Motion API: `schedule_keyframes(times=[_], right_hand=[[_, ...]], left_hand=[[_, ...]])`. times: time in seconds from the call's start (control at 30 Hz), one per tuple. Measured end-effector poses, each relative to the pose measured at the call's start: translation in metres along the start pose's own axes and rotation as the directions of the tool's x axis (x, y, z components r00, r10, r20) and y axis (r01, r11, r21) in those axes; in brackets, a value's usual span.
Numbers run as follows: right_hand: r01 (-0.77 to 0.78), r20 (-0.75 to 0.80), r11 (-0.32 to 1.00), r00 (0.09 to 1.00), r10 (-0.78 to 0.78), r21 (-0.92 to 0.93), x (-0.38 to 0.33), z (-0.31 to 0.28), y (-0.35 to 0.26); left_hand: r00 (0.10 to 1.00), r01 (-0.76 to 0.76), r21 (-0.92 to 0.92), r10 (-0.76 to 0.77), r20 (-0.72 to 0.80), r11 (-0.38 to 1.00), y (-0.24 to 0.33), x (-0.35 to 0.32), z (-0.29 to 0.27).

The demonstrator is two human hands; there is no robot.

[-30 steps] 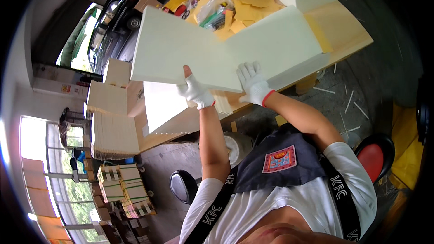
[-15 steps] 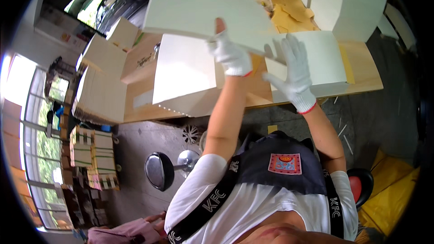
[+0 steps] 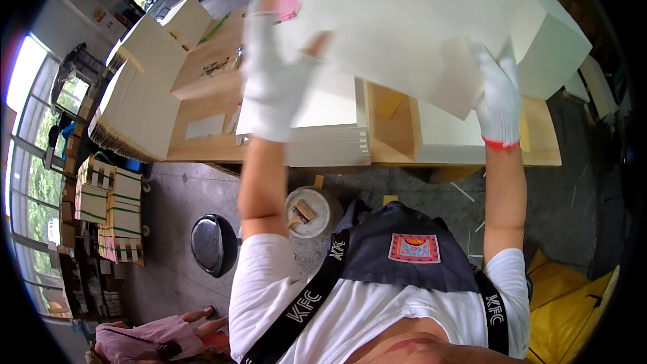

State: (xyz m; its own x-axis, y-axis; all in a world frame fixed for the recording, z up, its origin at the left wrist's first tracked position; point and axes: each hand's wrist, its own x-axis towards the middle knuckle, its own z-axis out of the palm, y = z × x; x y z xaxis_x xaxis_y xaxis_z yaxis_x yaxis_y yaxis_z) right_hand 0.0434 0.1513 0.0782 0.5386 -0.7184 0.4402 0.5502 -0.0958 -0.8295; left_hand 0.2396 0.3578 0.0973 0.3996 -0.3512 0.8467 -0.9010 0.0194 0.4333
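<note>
A large white sheet (image 3: pixel 411 13), possibly card or a thin bundle, is held up tilted over the table. My right hand (image 3: pixel 500 94), in a white knit glove with a red cuff, grips its right lower edge; the thumb is hidden. Beside the sheet's left edge is my left hand (image 3: pixel 273 74), gloved and blurred, with fingers and thumb spread apart. The bare thumb tip overlaps the sheet in view. Below stand a white stack (image 3: pixel 317 111) at the middle and a lower white stack (image 3: pixel 448 125) to the right.
The wooden table (image 3: pixel 199 98) carries tall white stacks (image 3: pixel 145 94) at left and another tall stack (image 3: pixel 552 47) at right. A black stool (image 3: pixel 214 246) and a round white drum (image 3: pixel 330 205) stand on the floor. Another person (image 3: pixel 158 340) is at lower left.
The sheet has swung rightward and now stands higher before me. My left hand has moved left and come off its edge; my right hand, spread before, has closed on the sheet.
</note>
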Motion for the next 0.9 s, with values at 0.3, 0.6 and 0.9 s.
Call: schedule_keyframes(times=[0.3, 0.6, 0.9], right_hand=[[-0.36, 0.255, 0.916, 0.882, 0.396, -0.178, 0.065, 0.084, 0.148], [0.223, 0.279, 0.171, 0.829, 0.485, -0.96, 0.021, 0.075, 0.13], [0.699, 0.71, 0.131, 0.682, 0.174, -0.703, -0.051, 0.066, 0.109]], left_hand=[[0.777, 0.629, -0.123, -0.616, 0.129, 0.767, -0.08, -0.02, -0.116], [0.591, 0.38, 0.585, -0.674, 0.443, 0.717, -0.123, -0.081, -0.144], [0.679, 0.198, 0.581, -0.538, 0.5, 0.789, -0.129, -0.086, -0.154]])
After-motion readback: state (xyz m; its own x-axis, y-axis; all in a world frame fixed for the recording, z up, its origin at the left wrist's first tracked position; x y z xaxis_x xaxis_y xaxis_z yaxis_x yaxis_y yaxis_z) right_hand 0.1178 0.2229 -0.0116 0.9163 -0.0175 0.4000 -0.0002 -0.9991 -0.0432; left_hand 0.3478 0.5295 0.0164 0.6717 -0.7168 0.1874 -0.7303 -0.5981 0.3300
